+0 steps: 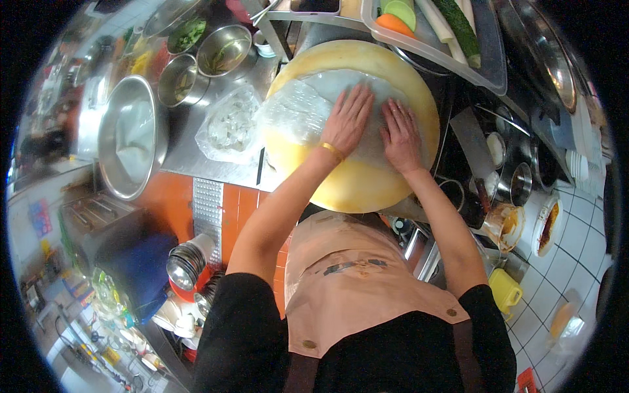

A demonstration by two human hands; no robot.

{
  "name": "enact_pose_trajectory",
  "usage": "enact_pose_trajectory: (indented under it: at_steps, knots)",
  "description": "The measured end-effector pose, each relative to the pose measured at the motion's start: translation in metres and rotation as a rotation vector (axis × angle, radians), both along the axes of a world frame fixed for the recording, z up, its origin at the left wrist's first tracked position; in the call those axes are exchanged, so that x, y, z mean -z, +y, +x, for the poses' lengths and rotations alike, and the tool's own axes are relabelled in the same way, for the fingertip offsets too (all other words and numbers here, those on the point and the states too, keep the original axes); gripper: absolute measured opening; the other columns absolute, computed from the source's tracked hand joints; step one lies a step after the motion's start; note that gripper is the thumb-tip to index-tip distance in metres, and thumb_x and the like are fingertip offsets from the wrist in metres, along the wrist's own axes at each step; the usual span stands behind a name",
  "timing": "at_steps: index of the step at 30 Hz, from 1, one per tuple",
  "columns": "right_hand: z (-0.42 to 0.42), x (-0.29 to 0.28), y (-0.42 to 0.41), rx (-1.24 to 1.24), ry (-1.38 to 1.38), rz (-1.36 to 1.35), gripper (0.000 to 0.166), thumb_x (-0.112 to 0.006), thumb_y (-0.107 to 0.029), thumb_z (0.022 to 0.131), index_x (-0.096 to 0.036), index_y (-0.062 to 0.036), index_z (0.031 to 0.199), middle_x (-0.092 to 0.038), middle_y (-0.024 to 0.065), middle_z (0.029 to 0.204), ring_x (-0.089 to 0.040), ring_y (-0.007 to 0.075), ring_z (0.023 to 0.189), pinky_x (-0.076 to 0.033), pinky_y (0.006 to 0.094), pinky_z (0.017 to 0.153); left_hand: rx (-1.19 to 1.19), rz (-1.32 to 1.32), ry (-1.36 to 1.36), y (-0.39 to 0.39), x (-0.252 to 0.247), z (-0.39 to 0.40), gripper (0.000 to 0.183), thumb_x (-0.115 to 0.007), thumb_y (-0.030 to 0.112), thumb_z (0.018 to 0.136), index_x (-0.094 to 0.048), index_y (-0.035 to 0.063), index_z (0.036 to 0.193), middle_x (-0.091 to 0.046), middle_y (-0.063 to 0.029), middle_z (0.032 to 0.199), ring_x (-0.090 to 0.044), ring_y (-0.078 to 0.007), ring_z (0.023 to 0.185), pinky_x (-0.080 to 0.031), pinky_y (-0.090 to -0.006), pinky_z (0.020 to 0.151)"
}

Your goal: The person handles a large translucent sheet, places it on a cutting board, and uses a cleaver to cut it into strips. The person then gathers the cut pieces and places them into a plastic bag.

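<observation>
Both palms rest flat on a wide pale, wet, translucent sheet (339,81) that covers much of a round yellow cutting board (344,196). My left hand (348,118), with a gold band at the wrist, lies near the middle of the sheet, fingers pointing away from me. On its right side, my right hand (402,135) presses down with slightly spread fingers. The sheet's left part shows a scored or ridged surface (300,113). What exactly the sheet is, I cannot tell. A clear plastic bag (231,125) of pale pieces touches or nearly touches the board's left edge.
Left stand a large steel basin (159,142) with pale contents and smaller steel bowls (249,54). A plastic tub (437,51) of vegetables overhangs the back right. Right of the board lies a cleaver (471,140), near small bowls and an open sauce tub (560,216).
</observation>
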State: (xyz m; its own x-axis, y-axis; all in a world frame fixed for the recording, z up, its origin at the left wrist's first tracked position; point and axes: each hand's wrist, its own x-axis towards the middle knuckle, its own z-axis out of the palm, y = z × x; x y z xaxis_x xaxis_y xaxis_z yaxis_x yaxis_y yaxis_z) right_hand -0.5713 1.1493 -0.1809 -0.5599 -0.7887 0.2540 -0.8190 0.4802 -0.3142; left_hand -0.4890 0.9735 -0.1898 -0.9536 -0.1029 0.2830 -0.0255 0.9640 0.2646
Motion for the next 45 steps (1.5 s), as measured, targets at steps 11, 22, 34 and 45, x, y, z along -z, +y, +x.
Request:
enact_pose_trajectory:
  at_steps: [11, 22, 34, 45]
  knots:
    - [-0.001, 0.009, -0.004, 0.049, 0.077, 0.239, 0.062, -0.052, -0.039, 0.097, -0.031, -0.0223, 0.153, -0.026, 0.0115, 0.159, -0.023, 0.0341, 0.147, -0.018, 0.0575, 0.116, -0.142, 0.040, -0.122, -0.003, 0.002, 0.038, 0.066, -0.048, 0.047, 0.097, -0.028, 0.0221, 0.154, -0.024, -0.0075, 0.161, -0.017, -0.0360, 0.148, -0.015, -0.0568, 0.118]
    - [0.016, -0.057, 0.009, -0.054, -0.113, 0.002, 0.050, -0.056, -0.024, 0.096, -0.047, -0.0118, 0.143, -0.045, 0.0154, 0.146, -0.042, 0.0356, 0.135, -0.034, 0.0469, 0.110, -0.230, 0.383, 0.218, -0.023, -0.012, 0.114, 0.033, -0.060, 0.015, 0.085, -0.061, 0.0079, 0.117, -0.058, -0.0145, 0.127, -0.052, -0.0349, 0.120, -0.041, -0.0452, 0.102]
    - [0.058, -0.125, 0.090, 0.077, -0.186, -0.044, 0.020, -0.062, -0.017, 0.089, -0.071, -0.0086, 0.105, -0.072, 0.0144, 0.090, -0.070, 0.0306, 0.073, -0.057, 0.0379, 0.065, -0.546, 0.308, -0.151, -0.047, 0.037, 0.229, 0.025, -0.054, 0.004, 0.088, -0.060, 0.0103, 0.112, -0.059, -0.0135, 0.114, -0.059, -0.0355, 0.105, -0.051, -0.0444, 0.083]
    - [-0.066, -0.074, 0.253, 0.564, -0.192, 0.605, 0.040, -0.067, -0.021, 0.079, -0.061, -0.0055, 0.116, -0.065, 0.0239, 0.109, -0.063, 0.0417, 0.100, -0.052, 0.0501, 0.086, -0.753, 1.417, 0.173, -0.072, 0.021, 0.243, 0.026, -0.054, 0.010, 0.099, -0.059, -0.0067, 0.117, -0.071, -0.0176, 0.107, -0.072, -0.0194, 0.085, -0.059, -0.0297, 0.075]
